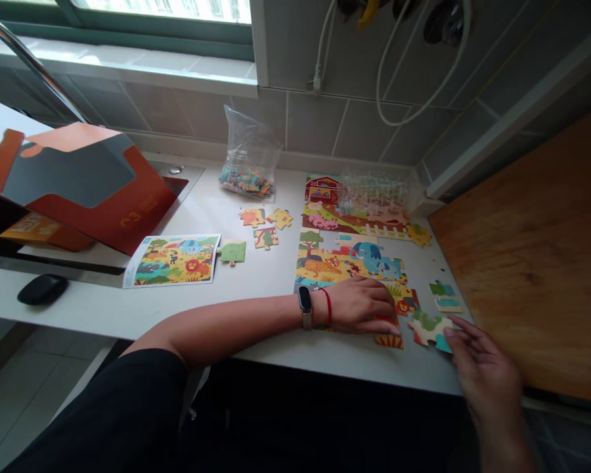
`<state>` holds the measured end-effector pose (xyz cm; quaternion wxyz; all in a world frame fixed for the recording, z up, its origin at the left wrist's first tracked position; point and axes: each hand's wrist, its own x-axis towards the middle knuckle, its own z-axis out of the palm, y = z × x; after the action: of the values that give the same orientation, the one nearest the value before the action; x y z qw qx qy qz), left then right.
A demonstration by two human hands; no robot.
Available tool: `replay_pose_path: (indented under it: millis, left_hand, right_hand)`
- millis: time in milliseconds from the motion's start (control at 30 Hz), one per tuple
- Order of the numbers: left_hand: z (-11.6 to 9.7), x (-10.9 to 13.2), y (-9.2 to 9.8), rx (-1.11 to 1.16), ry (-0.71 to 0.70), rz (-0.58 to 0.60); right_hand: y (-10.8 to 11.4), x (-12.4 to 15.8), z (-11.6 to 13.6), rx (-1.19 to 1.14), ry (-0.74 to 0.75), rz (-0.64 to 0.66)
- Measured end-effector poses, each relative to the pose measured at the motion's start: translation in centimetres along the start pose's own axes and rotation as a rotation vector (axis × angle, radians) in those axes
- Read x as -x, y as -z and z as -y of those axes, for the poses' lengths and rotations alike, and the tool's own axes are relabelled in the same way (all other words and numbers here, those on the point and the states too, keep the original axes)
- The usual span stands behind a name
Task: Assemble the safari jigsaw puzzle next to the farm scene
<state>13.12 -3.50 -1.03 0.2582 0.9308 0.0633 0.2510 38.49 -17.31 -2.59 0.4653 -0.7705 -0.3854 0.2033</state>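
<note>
Puzzle piece [427, 327] clamped by thumb and fingers of right hand [487, 368] at near right, animal puzzle [320, 264] partly covered by left hand [357, 304], thumb apart from fingers

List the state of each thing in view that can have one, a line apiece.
Puzzle: partly assembled
Left hand: palm down on puzzle
Right hand: gripping a piece
Bag: upright, part filled
Loose pieces by bag: lying flat, outside puzzle
Barn picture: partly under plastic
Box: open, tilted
Leaflet: picture side up
Mouse: untouched
Watch: worn, screen dark
Window: open or shut, can't tell
</note>
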Motion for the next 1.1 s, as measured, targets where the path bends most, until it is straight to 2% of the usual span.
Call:
replay_pose_path:
  millis: [100, 233, 300, 367, 467, 567, 733, 800, 933, 1000, 1100]
  left_hand:
    - [0.1, 0.3, 1.3, 0.204, 0.061, -0.156]
    - [0.9, 1.3, 2.8, 0.363, 0.323, -0.457]
    - [1.2, 2.1, 3.4, 0.393, 0.403, -0.510]
    - [1.3, 3.1, 4.2, 0.366, 0.412, -0.519]
    - [1.2, 5.2, 5.9, 0.203, 0.319, -0.464]
    - [1.3, 7.4, 7.7, 0.043, 0.214, -0.331]
    - [1.5, 8.6, 8.5, -0.069, 0.276, -0.246]
    - [1.3, 8.4, 8.1, -0.095, 0.261, -0.168]
    - [0.7, 7.8, 6.5, -0.187, 0.221, -0.049]
    - [0.5, 7.8, 5.6, -0.234, 0.207, 0.010]
    - [0.5, 8.1, 4.5, -0.265, 0.210, 0.090]
  right_hand:
    - [-0.4, 0.7, 0.1, 0.052, 0.073, -0.007]
    - [-0.4, 1.2, 0.1, 0.062, 0.173, -0.004]
    - [-0.4, 1.3, -0.2, 0.089, 0.209, -0.004]
    - [-0.4, 1.4, -0.4, 0.114, 0.230, -0.014]
    - [0.0, 1.0, -0.8, 0.145, 0.223, -0.026]
    - [0.8, 0.3, -0.6, 0.273, 0.259, -0.028]
    - [1.4, 0.6, 1.5, 0.542, 0.387, -0.024]
    - [1.0, 1.5, 2.8, 0.565, 0.462, 0.077]
    - [-0.3, 3.0, 4.7, 0.677, 0.597, 0.431]
    - [-0.8, 3.0, 5.1, 0.754, 0.571, 0.554]
    - [-1.0, 2.2, 5.3, 0.783, 0.499, 0.645]
